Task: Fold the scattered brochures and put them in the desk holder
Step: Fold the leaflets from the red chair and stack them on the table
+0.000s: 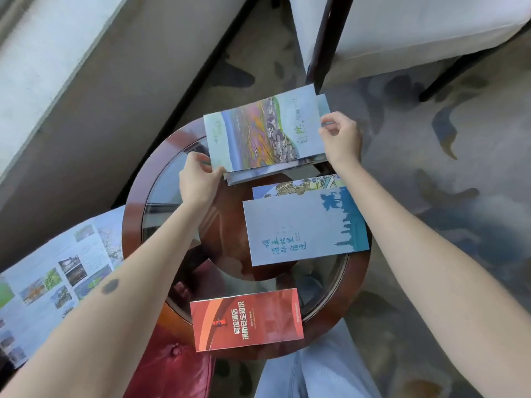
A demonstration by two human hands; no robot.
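Observation:
A colourful landscape brochure (264, 130) is held above the far side of the round glass-topped table (135, 222). My left hand (198, 179) pinches its near-left corner and my right hand (342, 139) pinches its right edge. More folded panels show under its near edge. A pale blue brochure with a skyline (301, 228) lies mid-table over another illustrated one (304, 183). A red brochure (247, 318) lies at the near rim. No desk holder is in view.
A large unfolded brochure with photos (54, 271) lies off the table to the left, under my left forearm. A red cushioned seat (172, 366) is below the table's near edge. A white chair with dark legs (402, 33) stands beyond the table on patterned carpet.

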